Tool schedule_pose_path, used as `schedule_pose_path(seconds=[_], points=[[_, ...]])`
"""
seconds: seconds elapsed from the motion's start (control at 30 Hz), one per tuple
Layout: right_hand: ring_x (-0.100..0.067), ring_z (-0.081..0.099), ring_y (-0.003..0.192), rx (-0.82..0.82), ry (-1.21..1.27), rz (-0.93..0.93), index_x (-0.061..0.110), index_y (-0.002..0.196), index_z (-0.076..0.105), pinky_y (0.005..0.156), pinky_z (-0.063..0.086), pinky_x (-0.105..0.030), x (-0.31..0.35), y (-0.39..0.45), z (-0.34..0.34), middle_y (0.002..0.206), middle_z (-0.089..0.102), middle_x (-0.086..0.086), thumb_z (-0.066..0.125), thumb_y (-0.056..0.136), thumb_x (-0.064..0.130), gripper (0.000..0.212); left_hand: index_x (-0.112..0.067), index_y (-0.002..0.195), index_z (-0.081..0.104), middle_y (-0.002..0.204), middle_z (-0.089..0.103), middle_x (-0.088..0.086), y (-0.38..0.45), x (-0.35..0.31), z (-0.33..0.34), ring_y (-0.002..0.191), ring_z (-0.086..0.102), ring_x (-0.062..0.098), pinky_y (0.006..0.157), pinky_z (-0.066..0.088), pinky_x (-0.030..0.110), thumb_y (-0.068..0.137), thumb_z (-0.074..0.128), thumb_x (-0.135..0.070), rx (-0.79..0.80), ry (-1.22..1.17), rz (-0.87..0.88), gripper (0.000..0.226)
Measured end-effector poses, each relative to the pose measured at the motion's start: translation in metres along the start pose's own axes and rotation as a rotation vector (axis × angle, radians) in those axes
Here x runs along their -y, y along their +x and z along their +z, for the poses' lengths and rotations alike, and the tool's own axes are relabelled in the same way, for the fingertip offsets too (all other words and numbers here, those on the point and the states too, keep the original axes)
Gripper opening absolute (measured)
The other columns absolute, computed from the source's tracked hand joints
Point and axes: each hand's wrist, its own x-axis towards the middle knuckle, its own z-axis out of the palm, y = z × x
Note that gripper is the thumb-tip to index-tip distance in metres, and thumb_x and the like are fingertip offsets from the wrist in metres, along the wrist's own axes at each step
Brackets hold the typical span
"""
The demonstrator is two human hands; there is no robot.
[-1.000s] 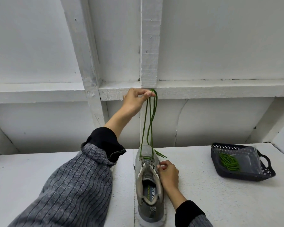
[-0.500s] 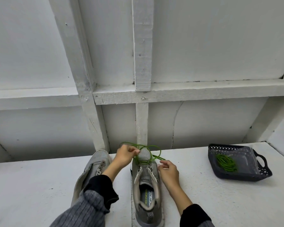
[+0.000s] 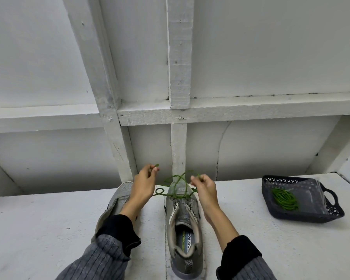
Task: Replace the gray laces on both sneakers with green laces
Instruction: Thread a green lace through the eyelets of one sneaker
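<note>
A grey sneaker point(image 3: 183, 229) stands toe-away on the white table, with a green lace point(image 3: 177, 181) threaded through its lowest eyelets and lying in loose loops over the toe. My left hand point(image 3: 143, 183) pinches one end of that lace, raised to the left of the toe. The other end is pinched by my right hand point(image 3: 205, 186), just right of the toe. A second grey sneaker point(image 3: 119, 196) lies to the left, mostly hidden under my left forearm.
A dark plastic basket point(image 3: 311, 217) at the right holds a coiled green lace point(image 3: 284, 199). A white timber-framed wall point(image 3: 179, 57) rises right behind the table. A seam point(image 3: 165, 249) runs down the table beside the sneaker.
My left hand came down from high at the wall beam to the sneaker's toe; the taut lace went slack. My right hand left the sneaker's side and took the other lace end.
</note>
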Motion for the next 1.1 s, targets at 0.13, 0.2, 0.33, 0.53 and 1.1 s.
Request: schedule_pose_path(seconds=[0.13,0.2,0.33,0.53,1.1], points=[[-0.006,0.043,0.052,-0.129,0.130,-0.214,0.011,0.083,0.054,0.054,0.043,-0.017,0.045,0.002,-0.001,0.059,0.047,0.003,0.053,0.097,0.017,0.015,-0.023,0.096,0.062,0.082,0.061,-0.007,-0.008,-0.013,-0.009,0.076,0.053,0.019,0.058,0.031,0.030,0.099,0.045,-0.045,-0.125,0.215,0.023,0.028],[-0.009,0.040,0.052,-0.211,0.157,-0.319,0.010,0.087,0.057,0.050,0.041,-0.020,0.065,0.004,-0.007,0.060,0.046,0.004,0.054,0.097,0.018,0.014,-0.024,0.091,0.063,0.081,0.062,-0.009,-0.010,-0.021,-0.013,0.076,0.054,0.017,0.057,0.031,0.027,0.097,0.046,-0.050,-0.201,0.207,0.014,0.032],[-0.019,0.039,0.058,-0.363,0.095,-0.430,0.015,0.084,0.058,0.053,0.035,-0.031,0.083,0.006,-0.027,0.063,0.049,-0.001,0.055,0.097,0.030,0.020,-0.024,0.083,0.067,0.076,0.065,-0.005,-0.005,-0.018,-0.021,0.079,0.059,0.020,0.067,0.044,0.033,0.093,0.048,-0.055,-0.260,0.045,0.098,0.037],[-0.004,0.047,0.059,-0.694,0.089,-0.330,0.009,0.090,0.056,0.053,0.039,-0.014,0.063,-0.001,-0.058,0.071,0.055,0.005,0.048,0.100,0.029,0.023,-0.027,0.101,0.068,0.092,0.059,-0.006,-0.010,-0.019,-0.019,0.106,0.041,0.023,0.083,0.018,0.034,0.098,0.047,-0.043,-0.276,0.227,0.169,0.027],[-0.032,0.029,0.127,-0.362,-1.009,0.536,-0.005,0.141,0.028,0.101,0.036,-0.039,-0.045,0.003,-0.061,0.142,0.030,-0.020,0.060,0.087,0.028,0.071,-0.029,0.100,0.067,0.105,0.059,-0.005,-0.012,0.016,0.003,0.112,0.036,0.023,0.080,0.013,0.036,0.098,0.042,-0.037,-0.129,0.524,0.067,0.027]])
